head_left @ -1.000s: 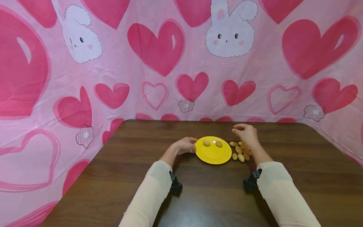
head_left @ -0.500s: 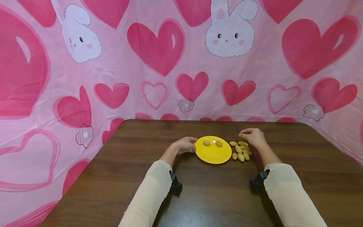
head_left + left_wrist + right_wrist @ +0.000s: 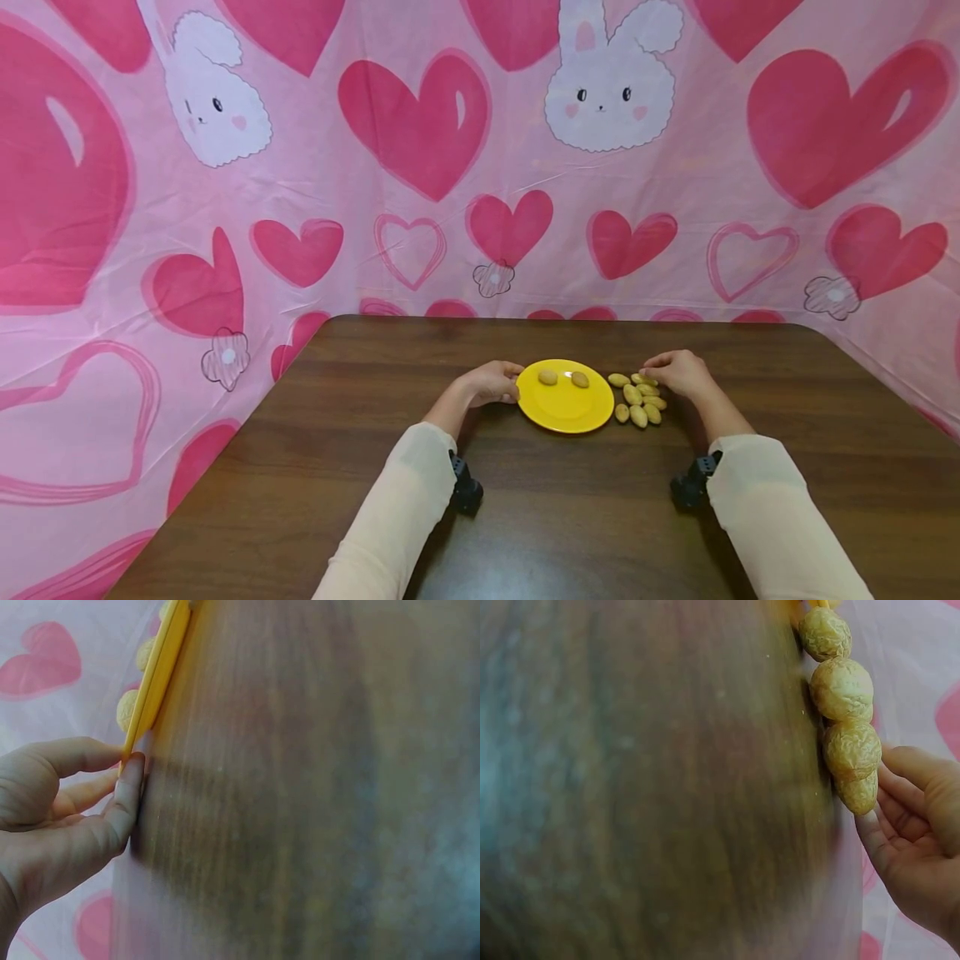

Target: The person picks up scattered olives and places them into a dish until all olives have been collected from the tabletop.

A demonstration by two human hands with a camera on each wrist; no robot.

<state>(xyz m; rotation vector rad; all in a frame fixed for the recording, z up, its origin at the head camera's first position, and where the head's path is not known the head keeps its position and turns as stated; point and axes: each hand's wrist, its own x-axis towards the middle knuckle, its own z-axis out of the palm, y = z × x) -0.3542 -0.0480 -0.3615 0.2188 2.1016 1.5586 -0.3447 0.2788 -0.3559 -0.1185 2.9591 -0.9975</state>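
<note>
A yellow plate (image 3: 566, 415) lies on the table with two small wrinkled tan potatoes (image 3: 580, 379) near its far side. My left hand (image 3: 491, 383) pinches the plate's left rim between thumb and fingers; the left wrist view shows the rim (image 3: 150, 690) in that grip. Right of the plate sits a cluster of several more potatoes (image 3: 637, 416). My right hand (image 3: 678, 372) reaches to the far right of this cluster, fingertips at the rearmost potato (image 3: 637, 378). In the right wrist view, nearer potatoes (image 3: 853, 750) hide its fingertips, so whether they pinch one is unclear.
The dark brown wooden table (image 3: 525, 533) has its far edge just behind the plate. A pink cloth with hearts and rabbits (image 3: 517, 150) hangs behind and at the sides. A black wrist camera (image 3: 467, 492) sits at each cuff.
My right hand has moved right from beside the plate, then come down toward the rear of the cluster. My left hand, the plate and the two potatoes on it have stayed put.
</note>
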